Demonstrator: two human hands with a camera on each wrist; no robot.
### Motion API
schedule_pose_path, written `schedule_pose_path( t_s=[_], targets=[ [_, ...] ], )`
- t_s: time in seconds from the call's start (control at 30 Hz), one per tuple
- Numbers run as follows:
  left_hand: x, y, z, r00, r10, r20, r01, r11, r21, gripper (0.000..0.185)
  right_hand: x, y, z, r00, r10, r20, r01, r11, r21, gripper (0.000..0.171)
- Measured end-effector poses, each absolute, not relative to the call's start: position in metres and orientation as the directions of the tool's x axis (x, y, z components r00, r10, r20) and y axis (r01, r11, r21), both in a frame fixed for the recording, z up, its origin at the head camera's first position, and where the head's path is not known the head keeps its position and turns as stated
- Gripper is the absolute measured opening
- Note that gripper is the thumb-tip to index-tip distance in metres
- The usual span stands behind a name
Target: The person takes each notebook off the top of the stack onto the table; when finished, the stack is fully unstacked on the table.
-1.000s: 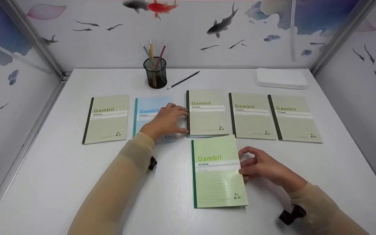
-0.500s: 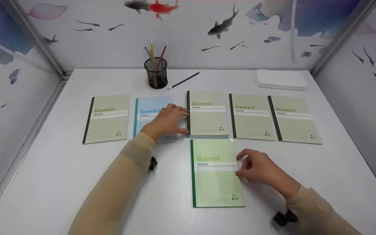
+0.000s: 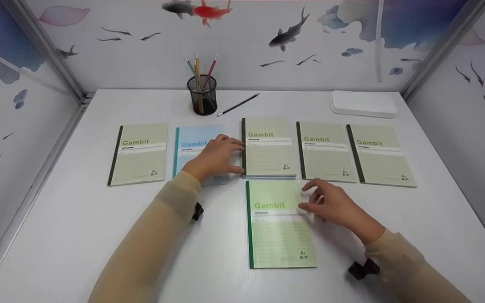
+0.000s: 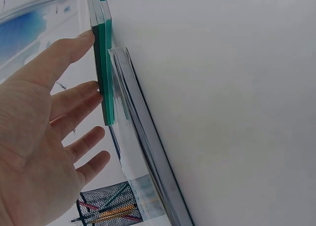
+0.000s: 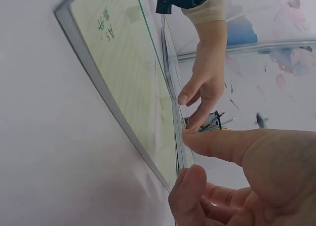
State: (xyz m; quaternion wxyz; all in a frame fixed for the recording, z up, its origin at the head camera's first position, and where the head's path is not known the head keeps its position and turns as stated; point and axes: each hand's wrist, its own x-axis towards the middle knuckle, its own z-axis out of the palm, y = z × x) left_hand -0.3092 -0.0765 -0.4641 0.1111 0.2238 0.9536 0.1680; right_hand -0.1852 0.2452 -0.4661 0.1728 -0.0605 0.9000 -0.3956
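The bright green notebook (image 3: 279, 224) lies flat on the white table (image 3: 78, 219) at about 6 o'clock from the middle stack of notebooks (image 3: 269, 147), its top edge now just short of that stack's near edge. Over the last second it has straightened: it sat slightly skewed with its lower right corner swung out, and now its dark green spine runs nearly square with the row above it. The right hand (image 3: 336, 207) has crept up the book's right edge toward 12 o'clock, from mid-edge to the upper right corner, where its fingers (image 5: 190, 186) are loosely curled and a thumb and fingertip meet the cover's edge; I cannot tell whether they truly pinch it or only nudge it. The left hand (image 3: 217, 156) has not stirred in that time: it lies over the blue notebook (image 3: 192, 145) with fingers straight and relaxed, their tips set against the spine side of the stack at its 3 o'clock, as the left wrist view shows (image 4: 74, 112). My reading is that the book is being squared up with the stack and steadied from the left, and that it is not yet on top of anything. In the row there are 5 places: an olive notebook (image 3: 138, 153) at the far 9 o'clock end and 2 more olive notebooks (image 3: 324, 151) toward 3 o'clock. Beyond, at 12 o'clock, stand a mesh pencil cup (image 3: 202, 94), a loose pencil (image 3: 238, 104) and a white box (image 3: 363, 103).
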Motion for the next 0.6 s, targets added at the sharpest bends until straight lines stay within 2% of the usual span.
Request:
schedule_pose_path(
  t_s=[0.2,0.4,0.6],
  targets=[
    [-0.309,-0.077,-0.464,-0.875,0.466,-0.135,0.395,0.846,0.359,0.070,-0.222,0.243,-0.467,-0.949,-0.267,-0.170,-0.024,0.597,-0.802,0.031],
    [-0.309,-0.078,-0.463,-0.875,0.467,-0.126,0.400,0.845,0.354,0.069,-0.257,0.242,-0.468,-0.956,-0.257,-0.142,-0.027,0.558,-0.829,0.031],
    [-0.308,-0.078,-0.463,-0.876,0.462,-0.138,0.390,0.847,0.362,0.069,-0.282,0.240,-0.470,-0.971,-0.169,-0.171,0.039,0.592,-0.805,0.036]
  ],
)
